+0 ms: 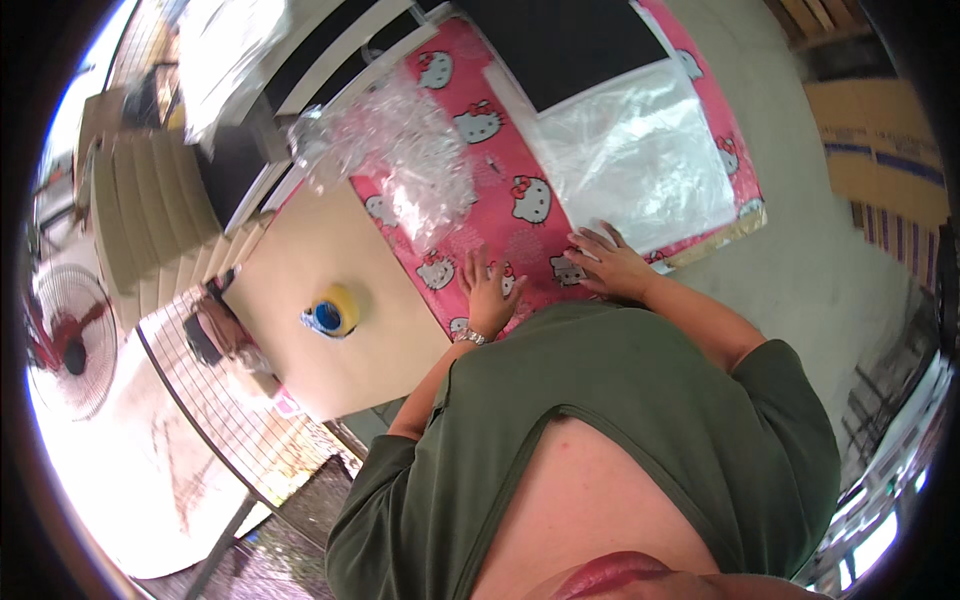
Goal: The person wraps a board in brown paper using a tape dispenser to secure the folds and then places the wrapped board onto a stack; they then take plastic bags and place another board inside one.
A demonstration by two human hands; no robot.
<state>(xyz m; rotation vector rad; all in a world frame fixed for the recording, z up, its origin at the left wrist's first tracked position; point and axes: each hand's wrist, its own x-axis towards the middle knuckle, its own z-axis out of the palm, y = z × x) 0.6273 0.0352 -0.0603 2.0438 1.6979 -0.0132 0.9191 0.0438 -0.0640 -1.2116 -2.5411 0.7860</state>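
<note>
My left hand (487, 297) rests palm down with fingers spread on a pink table cover (495, 215) printed with white cartoon cat faces. A metal-banded watch (470, 337) is on that wrist. Close by on the right, my right hand (612, 264) lies with its fingers apart at the near left corner of a clear plastic sheet or bag (640, 170), the fingertips by its edge. Neither hand holds anything. Beyond the plastic is a flat black panel (570, 45). Crumpled clear plastic (420, 170) is heaped ahead of my left hand.
On a tan cardboard sheet (390, 355) at left sits a roll of yellow tape (343, 308) with a blue part. Folded cardboard pieces (150, 205) and a fan (72, 340) stand farther left. A large carton (880, 140) is at far right, across the floor.
</note>
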